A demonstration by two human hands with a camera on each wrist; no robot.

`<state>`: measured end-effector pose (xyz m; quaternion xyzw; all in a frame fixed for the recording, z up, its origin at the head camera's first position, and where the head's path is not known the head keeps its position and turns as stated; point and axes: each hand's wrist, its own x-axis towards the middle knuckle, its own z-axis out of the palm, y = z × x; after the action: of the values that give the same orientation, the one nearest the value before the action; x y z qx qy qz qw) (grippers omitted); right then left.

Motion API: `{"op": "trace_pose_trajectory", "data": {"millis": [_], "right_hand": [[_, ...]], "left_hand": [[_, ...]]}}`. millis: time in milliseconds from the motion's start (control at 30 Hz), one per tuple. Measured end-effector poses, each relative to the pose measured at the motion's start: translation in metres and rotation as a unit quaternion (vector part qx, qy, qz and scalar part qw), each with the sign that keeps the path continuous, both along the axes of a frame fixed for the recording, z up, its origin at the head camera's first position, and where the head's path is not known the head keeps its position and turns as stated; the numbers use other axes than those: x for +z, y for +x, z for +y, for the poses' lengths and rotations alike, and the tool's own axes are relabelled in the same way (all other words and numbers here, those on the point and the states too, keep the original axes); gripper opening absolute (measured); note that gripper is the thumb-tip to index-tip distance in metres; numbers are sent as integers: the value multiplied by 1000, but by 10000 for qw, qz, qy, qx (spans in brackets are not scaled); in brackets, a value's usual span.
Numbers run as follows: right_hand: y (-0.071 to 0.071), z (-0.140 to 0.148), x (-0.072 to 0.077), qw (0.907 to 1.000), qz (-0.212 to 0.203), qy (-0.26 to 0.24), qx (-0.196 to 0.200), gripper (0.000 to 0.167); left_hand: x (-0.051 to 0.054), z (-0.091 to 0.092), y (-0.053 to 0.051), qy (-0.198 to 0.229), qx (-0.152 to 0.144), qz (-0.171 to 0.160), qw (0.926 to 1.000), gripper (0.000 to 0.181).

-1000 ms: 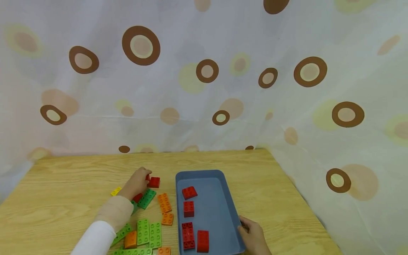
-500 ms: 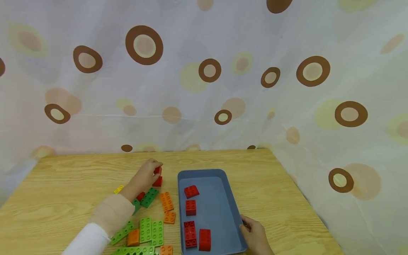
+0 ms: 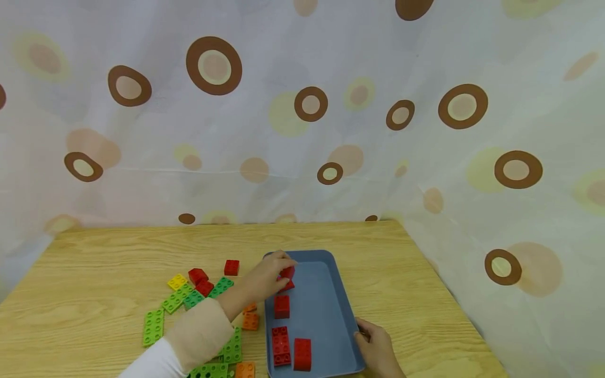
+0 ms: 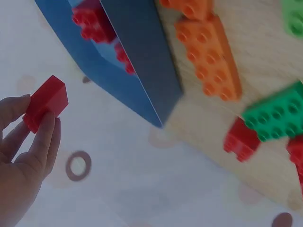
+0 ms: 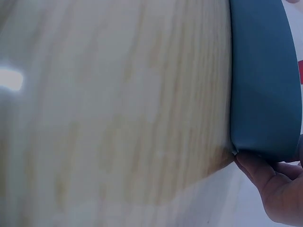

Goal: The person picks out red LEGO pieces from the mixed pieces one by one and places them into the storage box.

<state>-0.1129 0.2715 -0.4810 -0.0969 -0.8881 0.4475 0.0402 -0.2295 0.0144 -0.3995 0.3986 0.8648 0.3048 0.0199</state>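
While left hand (image 3: 266, 279) pinches red plastic block (image 4: 49, 101) over blue-grey rectangular tray (image 3: 321, 302), right hand (image 3: 376, 349) grips tray wall; yellow studded brick (image 3: 177, 282) left of left hand.

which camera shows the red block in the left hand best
The left wrist view: the red block appears large, pinched in the left hand. The head view shows it small, partly hidden; the right wrist view has only an unidentifiable red sliver.
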Motion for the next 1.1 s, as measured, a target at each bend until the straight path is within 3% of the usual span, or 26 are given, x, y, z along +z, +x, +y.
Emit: {"op": "trace_pose_trajectory", "data": {"millis": [167,367,533,633,1100], "right_hand": [[0,-1,0,10000,6,-42,18,33],[0,-1,0,9999,-71,-83,9,34],[-1,0,0,9999,-68,-69,30,33],[-1,0,1,9999,-53,-89,39,33],[0,1,-1,9999,-74,-95,44,35]], "left_hand": [[-10,17,15,-153,-407,-60,9990,33],[-21,31,28,-748,-659,-490,9938,32],[-30,38,33,-1320,-927,-190,9867,30],[-36,40,34,-1447,-1065,-56,9837,28],[-47,43,34,-1765,-969,-638,9774,30]]}}
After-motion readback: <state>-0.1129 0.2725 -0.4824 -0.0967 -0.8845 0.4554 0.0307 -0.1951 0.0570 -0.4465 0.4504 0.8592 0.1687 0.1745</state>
